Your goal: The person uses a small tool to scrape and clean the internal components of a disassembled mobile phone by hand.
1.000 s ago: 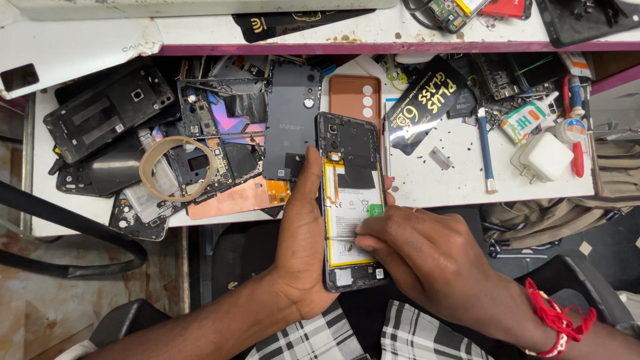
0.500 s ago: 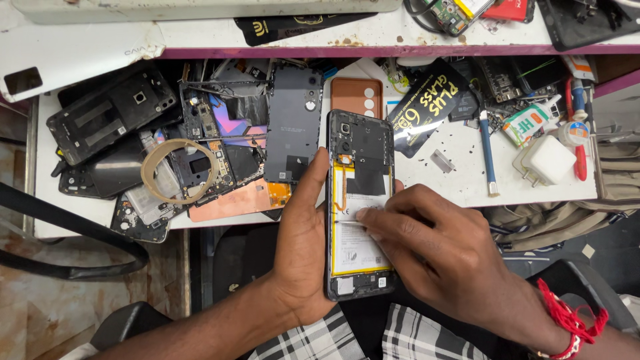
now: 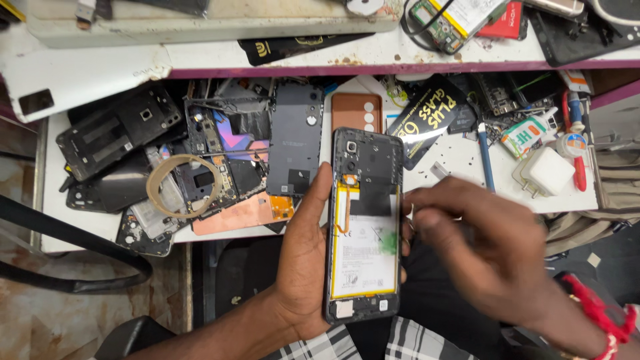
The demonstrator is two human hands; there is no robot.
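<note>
— What sort of place am I looking at?

— My phone repair bench, a small workshop. The white worktop (image 3: 460,167) in front of me is scuffed and littered with tiny screws and chips.

— What gives it away?

— Toward its left edge lies a heap of stripped phone frames (image 3: 120,137) and back covers (image 3: 295,137), with a loose circuit board (image 3: 230,150) and a ring of tape (image 3: 183,187) among them. Near the right edge sit a white charger plug (image 3: 548,171), a blue-handled tool (image 3: 485,160) and a small glue tube (image 3: 527,135). On the upper shelf (image 3: 267,57), a bare battery (image 3: 457,17) and more phone parts lie about.
</note>
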